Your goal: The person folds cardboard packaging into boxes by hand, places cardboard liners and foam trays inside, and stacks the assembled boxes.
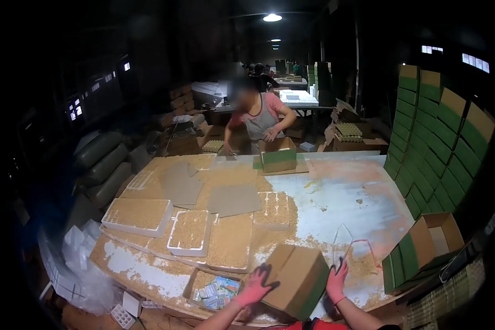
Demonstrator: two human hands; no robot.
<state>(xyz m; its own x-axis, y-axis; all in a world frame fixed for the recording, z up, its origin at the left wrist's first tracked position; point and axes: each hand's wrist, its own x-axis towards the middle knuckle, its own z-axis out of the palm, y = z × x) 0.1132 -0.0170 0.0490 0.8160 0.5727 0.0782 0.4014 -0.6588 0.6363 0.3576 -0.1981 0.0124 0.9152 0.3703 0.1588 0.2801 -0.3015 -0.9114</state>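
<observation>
Right in front of me a closed cardboard box with a green side stands on the table, its top flaps meeting in a seam. My left hand, in a pink glove with dark fingertips, rests on the box's left edge with its fingers apart. Against the green right side is my right hand, gloved alike, fingers pointing up. The two hands hold the box between them; its underside is hidden. Left of it sits an open tray-like box with colourful printed cards inside.
Sawdust-like grains cover white foam trays and grey cardboard sheets at left. Across the table, a person handles a green-brown box. Stacked green boxes rise at right, near an open box.
</observation>
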